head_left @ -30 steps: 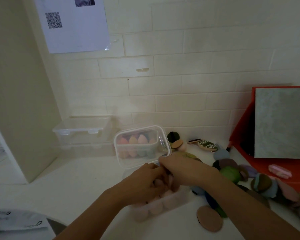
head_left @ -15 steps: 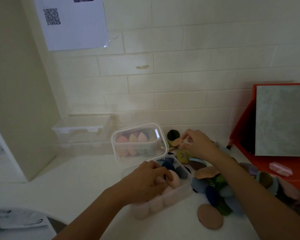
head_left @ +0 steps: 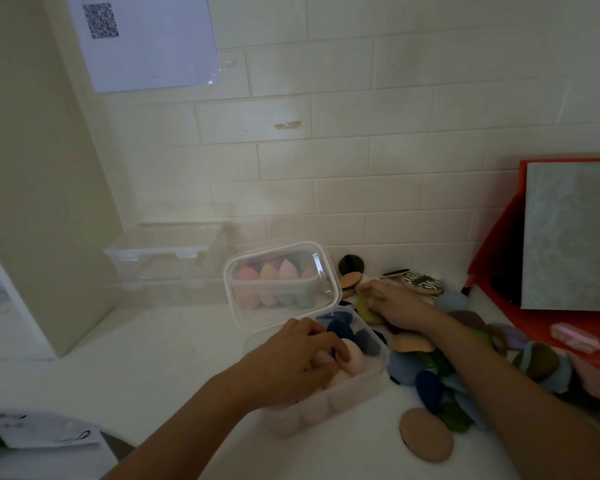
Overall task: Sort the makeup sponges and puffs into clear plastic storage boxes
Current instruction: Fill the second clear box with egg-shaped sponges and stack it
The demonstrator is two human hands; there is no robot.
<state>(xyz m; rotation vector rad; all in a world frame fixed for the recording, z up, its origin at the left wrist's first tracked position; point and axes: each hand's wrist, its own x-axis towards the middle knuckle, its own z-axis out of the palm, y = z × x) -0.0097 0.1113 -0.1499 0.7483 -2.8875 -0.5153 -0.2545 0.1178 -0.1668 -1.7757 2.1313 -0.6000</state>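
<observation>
Steadying the packed row seems to be the left hand's point(head_left: 291, 362) job: it reaches into the near clear box point(head_left: 371, 379) with its fingers curled over a pale pink sponge point(head_left: 354, 356), likely pressing it snug against the other pink ones so that more will fit. Dark blue sponges point(head_left: 342, 330) fill the far end of that box, so colours appear to be kept together.

At the box's far edge a clear lid point(head_left: 281, 285) stands up, with a row of teardrop sponges showing through it. Whether they sit in a second box behind it I cannot tell.

The right hand point(head_left: 392, 303) stretches to the far side of the pile of puffs point(head_left: 447, 375), which spreads over the worktop point(head_left: 153, 358) just right of the box. Its fingers lie on an olive-green puff point(head_left: 368, 308), and whether they have pinched it or only touch it I cannot tell. I judge that this is the next piece being picked.

A tan puff point(head_left: 426, 434) lies apart at the near edge of the pile. Stacked clear boxes point(head_left: 156, 251) wait by the far wall on the left, probably for the flat puffs, since the near box holds only sponges. Much of the pile is not yet sorted.
</observation>
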